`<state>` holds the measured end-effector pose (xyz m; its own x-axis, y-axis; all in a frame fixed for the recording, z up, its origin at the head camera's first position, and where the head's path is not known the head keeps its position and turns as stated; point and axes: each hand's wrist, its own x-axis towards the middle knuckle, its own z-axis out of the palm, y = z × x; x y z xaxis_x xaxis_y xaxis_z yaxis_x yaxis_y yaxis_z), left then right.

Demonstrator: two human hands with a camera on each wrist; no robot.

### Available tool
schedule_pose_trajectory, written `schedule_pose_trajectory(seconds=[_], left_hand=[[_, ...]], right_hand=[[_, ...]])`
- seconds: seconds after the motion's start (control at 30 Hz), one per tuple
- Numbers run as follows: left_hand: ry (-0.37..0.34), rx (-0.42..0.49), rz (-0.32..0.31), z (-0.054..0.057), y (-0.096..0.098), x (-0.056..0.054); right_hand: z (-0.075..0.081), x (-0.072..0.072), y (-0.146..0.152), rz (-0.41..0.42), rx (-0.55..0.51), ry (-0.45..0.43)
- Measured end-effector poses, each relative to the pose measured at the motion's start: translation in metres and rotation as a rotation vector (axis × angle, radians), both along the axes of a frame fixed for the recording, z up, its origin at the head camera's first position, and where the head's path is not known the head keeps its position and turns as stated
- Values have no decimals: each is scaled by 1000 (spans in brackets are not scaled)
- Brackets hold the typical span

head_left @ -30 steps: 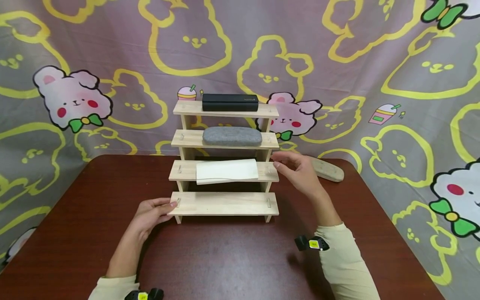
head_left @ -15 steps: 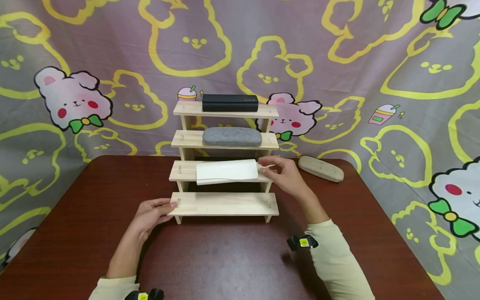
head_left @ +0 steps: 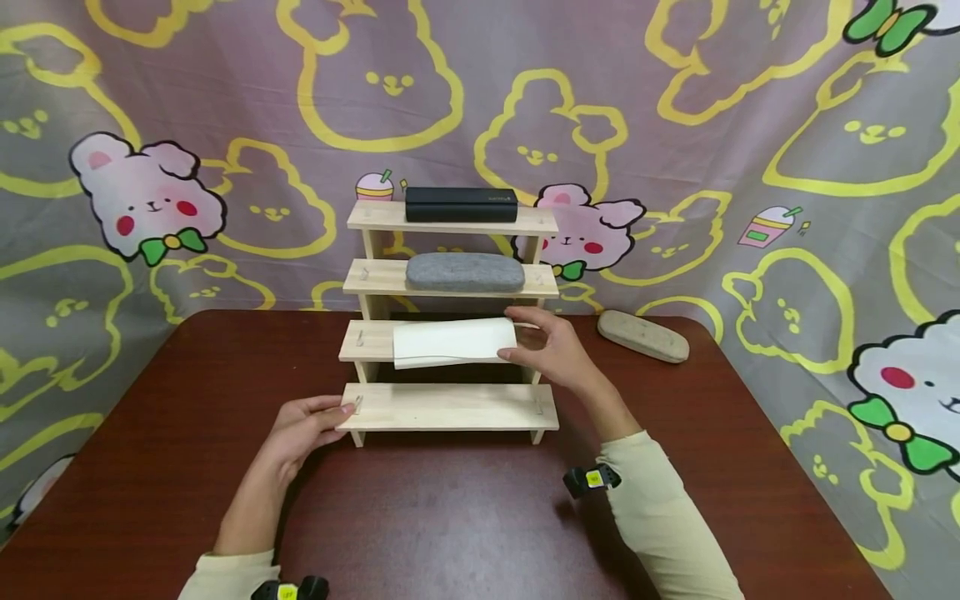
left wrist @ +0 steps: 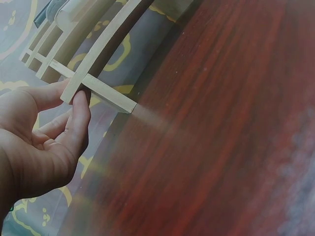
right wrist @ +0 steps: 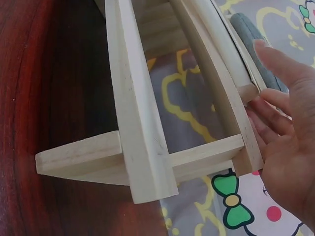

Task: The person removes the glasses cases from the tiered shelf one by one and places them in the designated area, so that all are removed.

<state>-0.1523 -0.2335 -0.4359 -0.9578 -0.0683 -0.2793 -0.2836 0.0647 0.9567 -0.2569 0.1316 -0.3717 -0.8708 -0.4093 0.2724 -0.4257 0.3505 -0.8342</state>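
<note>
On a four-step wooden display stand (head_left: pixel 442 406), a white glasses case (head_left: pixel 450 342) lies along the second step from the bottom, slightly askew. My right hand (head_left: pixel 555 350) is around the case's right end, thumb at the front and fingers behind. In the right wrist view, the thumb (right wrist: pixel 278 61) appears apart from the case. My left hand (head_left: pixel 303 429) pinches the left end of the lowest step, thumb above and fingers below. A grey glasses case (head_left: pixel 465 272) sits one step higher, and a black case (head_left: pixel 461 206) is on top.
A beige glasses case (head_left: pixel 643 336) lies on the dark red-brown table (head_left: pixel 442 517), right of the stand. A patterned cloth backdrop (head_left: pixel 255 100) hangs behind the table and along its right side.
My right hand has moved left from beside the stand to the white glasses case's right end, uncovering the beige case. My left hand keeps its place, and the cases have not moved.
</note>
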Motion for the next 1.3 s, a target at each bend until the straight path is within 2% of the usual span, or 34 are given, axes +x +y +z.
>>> schedule_pose_trajectory(seconds=[0.27,0.77,1.3], left_hand=[[10,3,-5,0,-1,0],[4,8,-19,-5,-4,0],[2,5,-29,-1,-2,-1]], right_hand=[[1,-2,-3,-26,156,65],[0,1,-12,-88,155,-3],[1,3,-14,-141,199,-20]])
